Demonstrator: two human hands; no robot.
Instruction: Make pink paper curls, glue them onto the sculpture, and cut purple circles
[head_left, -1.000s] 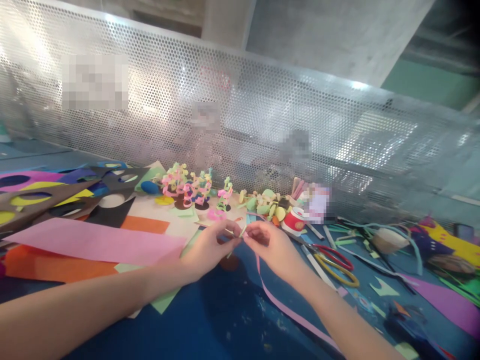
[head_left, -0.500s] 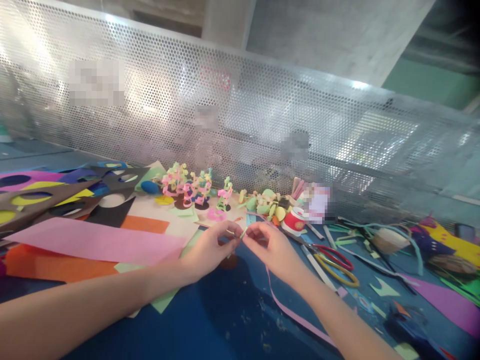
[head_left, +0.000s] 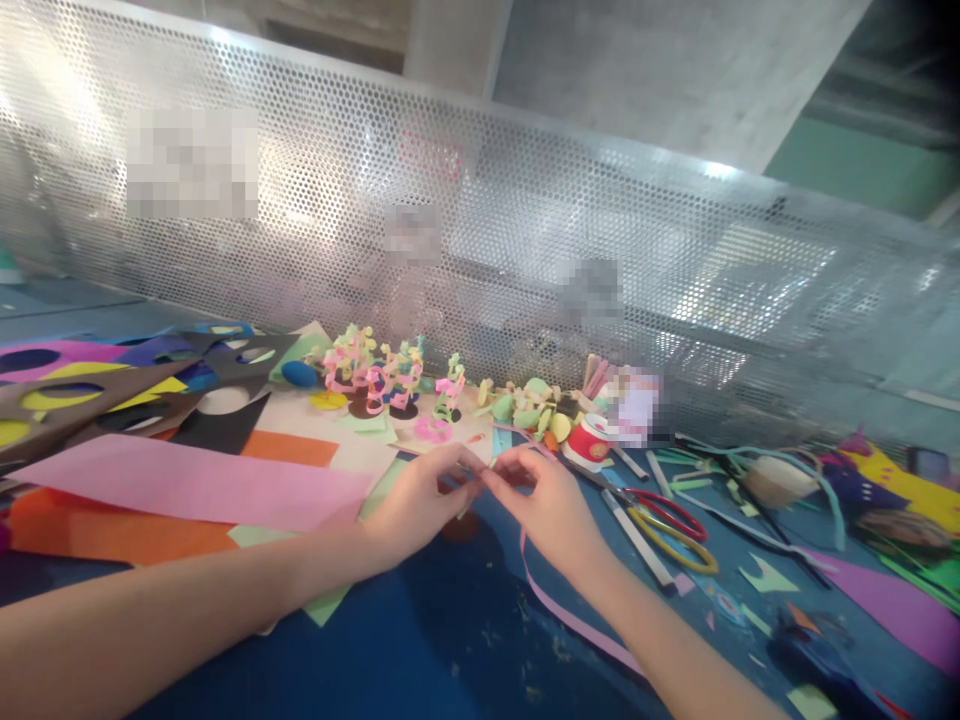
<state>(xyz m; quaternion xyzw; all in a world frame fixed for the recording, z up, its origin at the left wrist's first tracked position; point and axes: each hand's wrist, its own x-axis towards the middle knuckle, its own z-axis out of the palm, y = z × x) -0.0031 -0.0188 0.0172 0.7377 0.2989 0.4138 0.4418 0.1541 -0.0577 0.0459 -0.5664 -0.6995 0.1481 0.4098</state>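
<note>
My left hand (head_left: 420,500) and my right hand (head_left: 544,500) meet fingertip to fingertip above the blue table (head_left: 450,640). Both are closed in a pinch on a small pale green strip, mostly hidden by the fingers. A long pink strip (head_left: 574,620) curves down beneath my right hand and forearm; whether that hand holds it too, I cannot tell. Under my left fingers a brown disc (head_left: 460,527) lies on the table. Just beyond the hands stand small pink, green and yellow curled-paper figures (head_left: 397,375) on round bases, beside a heap of pale green and yellow pieces (head_left: 532,400).
Pink (head_left: 202,480) and orange sheets (head_left: 127,525) cover the left side. Scissors with red and yellow handles (head_left: 671,535) lie right of my right hand, near a red-and-white tub (head_left: 589,442). Scraps and strips litter the right. A perforated metal screen (head_left: 480,240) stands behind.
My fingertips have drawn closer together over the pale green strip, hiding more of it. The hanging pink strip has shifted slightly left.
</note>
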